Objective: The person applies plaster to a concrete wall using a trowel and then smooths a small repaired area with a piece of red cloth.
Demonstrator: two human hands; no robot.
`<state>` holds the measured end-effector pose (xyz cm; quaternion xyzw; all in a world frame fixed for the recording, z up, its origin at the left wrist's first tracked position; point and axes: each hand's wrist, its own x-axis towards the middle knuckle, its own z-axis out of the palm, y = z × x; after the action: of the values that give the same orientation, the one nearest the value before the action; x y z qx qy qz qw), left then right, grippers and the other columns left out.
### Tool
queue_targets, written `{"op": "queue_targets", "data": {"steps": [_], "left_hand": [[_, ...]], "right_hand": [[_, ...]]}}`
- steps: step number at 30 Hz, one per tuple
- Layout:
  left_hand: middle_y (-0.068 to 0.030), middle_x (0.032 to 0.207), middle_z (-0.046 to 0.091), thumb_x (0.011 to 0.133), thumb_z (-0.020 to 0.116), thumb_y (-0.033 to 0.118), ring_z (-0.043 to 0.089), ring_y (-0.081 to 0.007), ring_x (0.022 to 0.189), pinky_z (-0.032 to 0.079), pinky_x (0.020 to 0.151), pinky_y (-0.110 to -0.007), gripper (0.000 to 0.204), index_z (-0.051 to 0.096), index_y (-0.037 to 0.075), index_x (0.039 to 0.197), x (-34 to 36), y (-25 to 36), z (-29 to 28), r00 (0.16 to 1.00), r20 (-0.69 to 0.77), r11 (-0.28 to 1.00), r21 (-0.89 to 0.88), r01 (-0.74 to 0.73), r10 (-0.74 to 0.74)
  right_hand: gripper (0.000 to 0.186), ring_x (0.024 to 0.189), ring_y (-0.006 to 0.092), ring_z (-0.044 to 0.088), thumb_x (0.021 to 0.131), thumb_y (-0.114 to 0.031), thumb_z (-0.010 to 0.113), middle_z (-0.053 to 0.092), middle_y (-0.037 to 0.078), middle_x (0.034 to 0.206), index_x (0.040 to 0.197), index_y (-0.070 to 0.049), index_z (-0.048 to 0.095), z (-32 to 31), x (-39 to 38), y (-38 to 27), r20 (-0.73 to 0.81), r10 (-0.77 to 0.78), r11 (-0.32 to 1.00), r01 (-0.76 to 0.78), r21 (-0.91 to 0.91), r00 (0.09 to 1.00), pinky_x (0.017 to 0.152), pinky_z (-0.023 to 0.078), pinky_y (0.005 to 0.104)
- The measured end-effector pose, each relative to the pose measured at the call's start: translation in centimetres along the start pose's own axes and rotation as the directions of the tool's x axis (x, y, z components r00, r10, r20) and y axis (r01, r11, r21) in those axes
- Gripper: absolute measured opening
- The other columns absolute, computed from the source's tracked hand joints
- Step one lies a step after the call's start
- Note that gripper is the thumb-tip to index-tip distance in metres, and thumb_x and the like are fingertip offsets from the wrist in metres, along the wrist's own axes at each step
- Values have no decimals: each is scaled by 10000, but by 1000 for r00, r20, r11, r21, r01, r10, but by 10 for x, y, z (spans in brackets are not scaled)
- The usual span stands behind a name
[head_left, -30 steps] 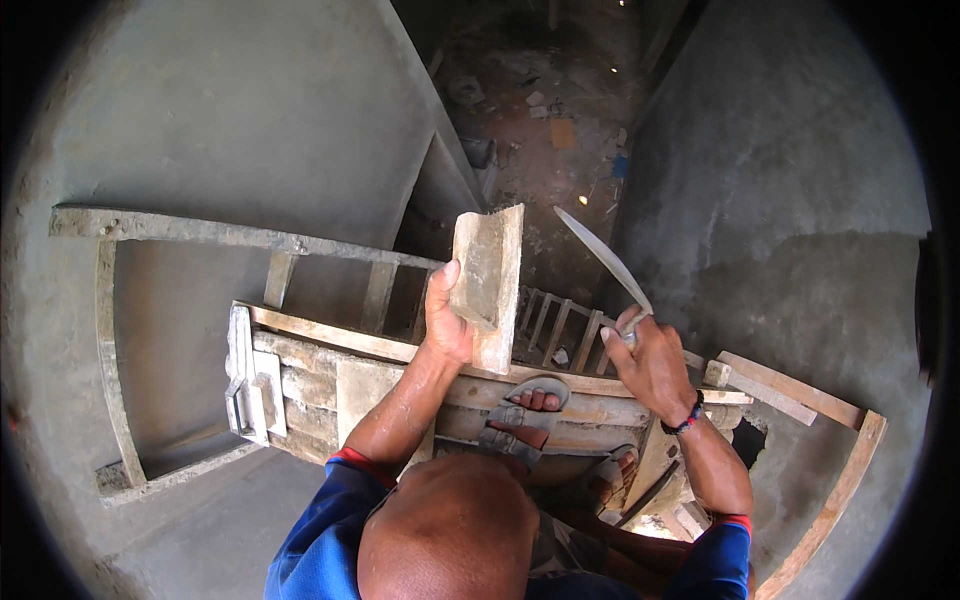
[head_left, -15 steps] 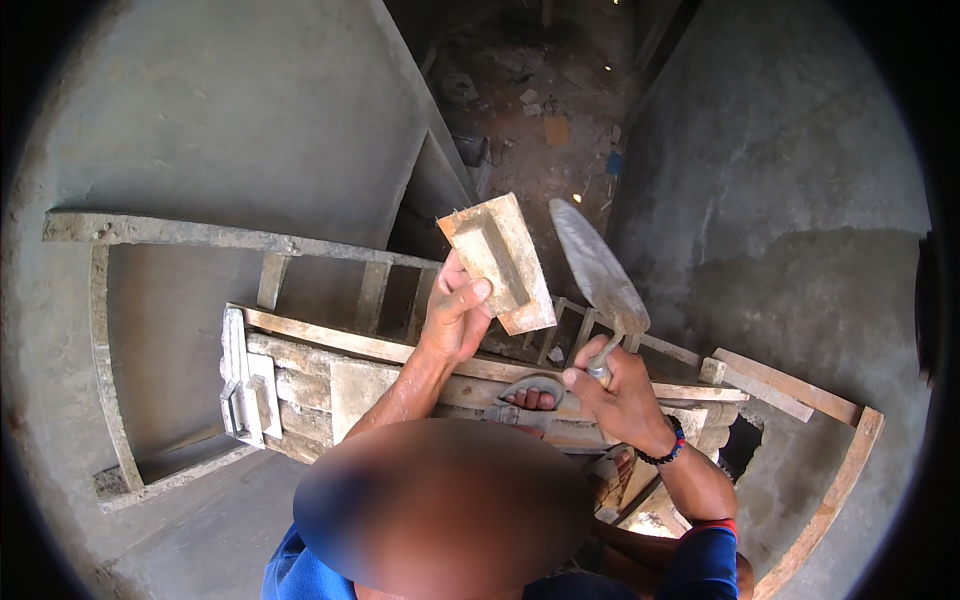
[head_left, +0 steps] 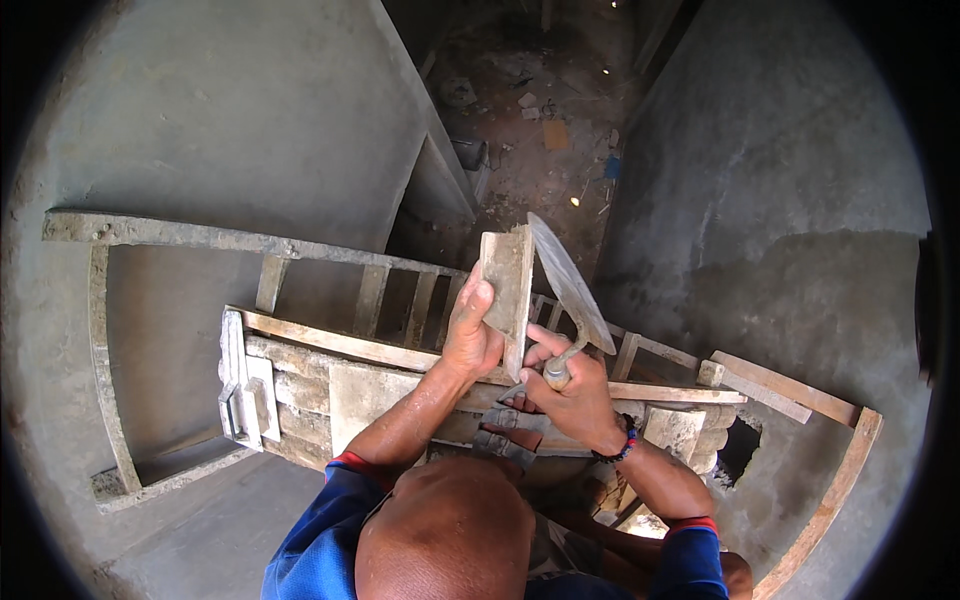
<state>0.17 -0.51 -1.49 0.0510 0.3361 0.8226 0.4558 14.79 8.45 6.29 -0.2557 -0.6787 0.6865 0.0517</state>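
My left hand grips a worn, pale wooden float, holding it on edge over the scaffold. Just right of it, my right hand is closed on the handle of a pointing trowel, its long metal blade angled beside the float. The blade's tip is at the float's top edge, and my right fingers are close to its lower edge; whether they touch it is unclear. Below both hands a sandalled foot shows on the plank platform.
Metal floats lie at the platform's left end. A wooden ladder-like frame runs along the left, with more timber rails at right. Grey rendered walls flank a littered floor far below. A broken hole is at lower right.
My right hand has moved left and the trowel has swung toward the float. My left hand has shifted right and down, tilting the float over and back onto its edge.
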Motion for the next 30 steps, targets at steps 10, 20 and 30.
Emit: {"op": "queue_targets", "data": {"steps": [10, 20, 30], "left_hand": [[-162, 1176, 659, 981, 410, 544, 678, -225, 892, 585, 737, -340, 647, 538, 17, 1335, -2, 14, -25, 960, -37, 940, -218, 263, -277], [-62, 1037, 666, 990, 570, 241, 680, -162, 836, 582, 675, -299, 303, 617, 38, 1209, -3, 14, -34, 932, -95, 930, -153, 335, -351], [-88, 1071, 674, 990, 572, 218, 696, -185, 884, 596, 718, -319, 320, 606, 25, 1243, -16, 13, -11, 860, -307, 912, -91, 400, -408]], "right_hand": [[212, 620, 275, 668, 865, -160, 700, 668, 121, 722, 1037, -39, 675, -54, 10, 1, -126, 15, 928, -61, -368, 992, 618, 531, 367], [309, 775, 317, 686, 790, -264, 721, 637, 137, 878, 978, -22, 678, -50, -18, 36, 407, -141, 487, 421, -765, 903, 668, 565, 415], [288, 652, 392, 673, 838, -269, 679, 669, 224, 731, 831, 18, 674, -108, 38, 28, -57, -176, 461, 31, -887, 983, 609, 550, 458]]}}
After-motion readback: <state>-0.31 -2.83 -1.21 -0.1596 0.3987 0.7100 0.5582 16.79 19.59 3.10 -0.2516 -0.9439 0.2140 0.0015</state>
